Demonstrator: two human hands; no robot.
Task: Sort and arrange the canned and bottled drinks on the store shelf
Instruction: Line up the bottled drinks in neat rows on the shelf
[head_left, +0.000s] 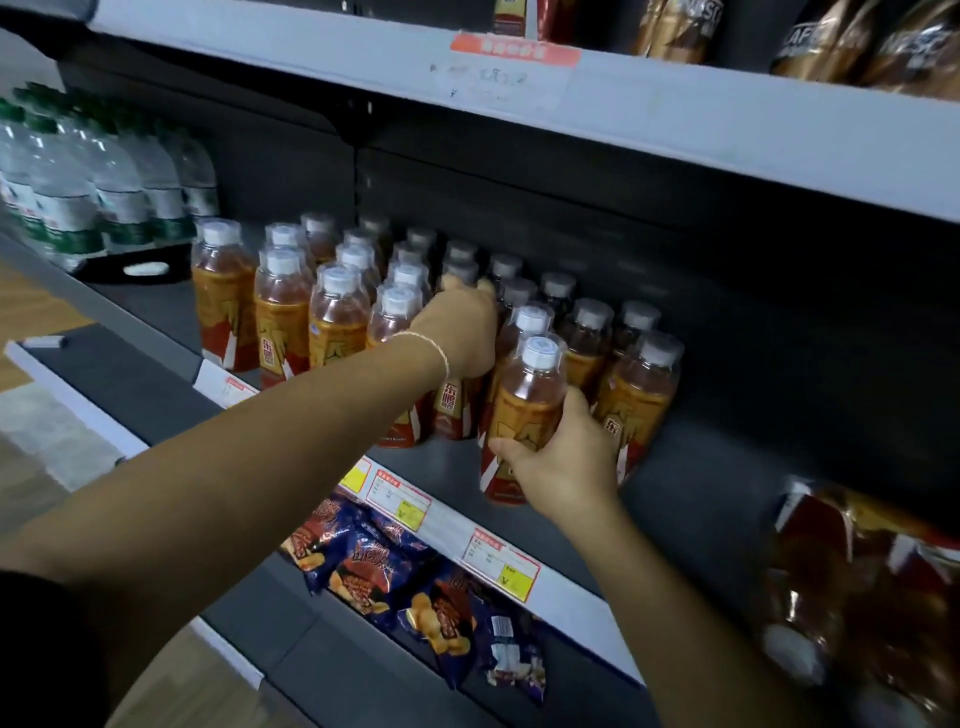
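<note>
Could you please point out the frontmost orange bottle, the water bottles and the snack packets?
frontmost orange bottle (524, 410), head view, its orange label.
water bottles (67, 213), head view, one bottle's white label.
snack packets (363, 566), head view, one packet's front.

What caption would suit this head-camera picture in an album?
Arranging drinks: right hand grips the front orange bottle, left hand grips a neighbouring bottle on the shelf.

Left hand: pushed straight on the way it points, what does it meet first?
Likely the grey-capped bottles just beyond its fingers, in the rows behind the bottle that the left hand grips; after them the dark back panel. Depth is hard to judge.
</note>
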